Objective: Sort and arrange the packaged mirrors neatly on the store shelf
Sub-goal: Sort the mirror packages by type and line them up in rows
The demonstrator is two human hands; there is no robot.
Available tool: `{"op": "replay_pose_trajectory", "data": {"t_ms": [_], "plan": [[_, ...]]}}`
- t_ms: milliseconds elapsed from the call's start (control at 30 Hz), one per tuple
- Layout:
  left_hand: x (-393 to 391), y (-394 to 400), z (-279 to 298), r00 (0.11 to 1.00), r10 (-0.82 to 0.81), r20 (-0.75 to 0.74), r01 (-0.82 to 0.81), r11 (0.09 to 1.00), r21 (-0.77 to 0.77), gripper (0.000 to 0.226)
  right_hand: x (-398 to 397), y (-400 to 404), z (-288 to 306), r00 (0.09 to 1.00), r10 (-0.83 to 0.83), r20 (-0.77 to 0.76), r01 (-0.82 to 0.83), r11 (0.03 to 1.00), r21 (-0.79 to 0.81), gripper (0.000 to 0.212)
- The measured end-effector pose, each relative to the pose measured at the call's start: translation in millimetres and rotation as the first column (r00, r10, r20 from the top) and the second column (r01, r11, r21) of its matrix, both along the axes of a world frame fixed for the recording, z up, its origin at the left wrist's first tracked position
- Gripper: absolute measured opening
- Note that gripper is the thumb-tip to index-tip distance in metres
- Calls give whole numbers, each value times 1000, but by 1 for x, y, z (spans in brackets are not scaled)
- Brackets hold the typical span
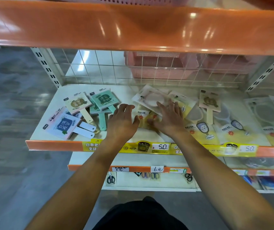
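Packaged mirrors lie scattered on a white shelf (86, 137). At the left are square hand mirrors with handles: a cream one (78, 103), a green one (104, 99) and a blue-and-pink one (63, 126). In the middle, round mirrors in clear-and-yellow bags overlap, the top one (147, 97) tilted. My right hand (169, 118) rests flat on this pile with fingers spread. My left hand (121, 121) hovers just left of the pile, fingers loosely bent, holding nothing. More bagged mirrors (204, 128) and a pink-handled mirror (209, 102) lie to the right.
An orange upper shelf (133, 29) overhangs close above. A wire grid back (99, 67) and pink baskets (158, 67) stand behind. Yellow price tags (159, 147) line the front edge. A lower shelf holds scissors (110, 179).
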State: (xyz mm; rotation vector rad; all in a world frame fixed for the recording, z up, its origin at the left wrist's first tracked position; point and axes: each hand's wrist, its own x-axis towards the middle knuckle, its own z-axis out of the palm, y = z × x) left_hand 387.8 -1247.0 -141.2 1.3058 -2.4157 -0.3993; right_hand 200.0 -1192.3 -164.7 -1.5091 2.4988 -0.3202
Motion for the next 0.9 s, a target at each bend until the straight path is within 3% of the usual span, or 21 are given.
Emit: {"op": "replay_pose_trajectory", "data": {"t_ms": [567, 900], "plan": [[-16, 7, -3, 1000, -3, -23, 3, 1000, -7, 42, -7, 12, 3, 991, 9, -134, -8, 1000, 9, 82], [-17, 9, -5, 999, 14, -41, -15, 1000, -18, 41, -4, 3, 1, 1000, -11, -29, 11, 1000, -2, 73]]}}
